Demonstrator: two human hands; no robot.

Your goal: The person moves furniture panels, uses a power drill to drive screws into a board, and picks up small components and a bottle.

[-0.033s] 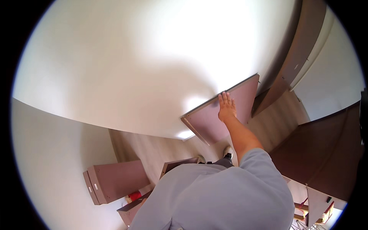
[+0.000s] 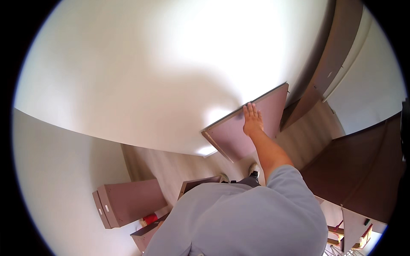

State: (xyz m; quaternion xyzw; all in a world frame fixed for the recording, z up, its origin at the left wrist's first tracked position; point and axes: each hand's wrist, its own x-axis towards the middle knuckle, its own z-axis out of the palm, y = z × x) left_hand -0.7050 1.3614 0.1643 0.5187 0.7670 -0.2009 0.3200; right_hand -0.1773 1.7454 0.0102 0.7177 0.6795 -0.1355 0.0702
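My right hand (image 2: 253,119) lies flat on the upper part of a brown-mauve board (image 2: 239,132), fingers stretched out, their tips close to its top edge. The board stands tilted against the white wall (image 2: 128,85). My left hand does not show; my body in the grey shirt (image 2: 247,217) hides that side. Close to my left side is the frame-like edge of another brown panel (image 2: 192,184), partly covered by the shirt.
Several brown boards (image 2: 132,200) lean at the left wall, beside a small red object (image 2: 149,219). A tall brown panel (image 2: 324,64) stands at the right. A dark brown surface (image 2: 346,166) lies at the lower right. My shoes (image 2: 254,169) rest on the wood-look floor (image 2: 158,164).
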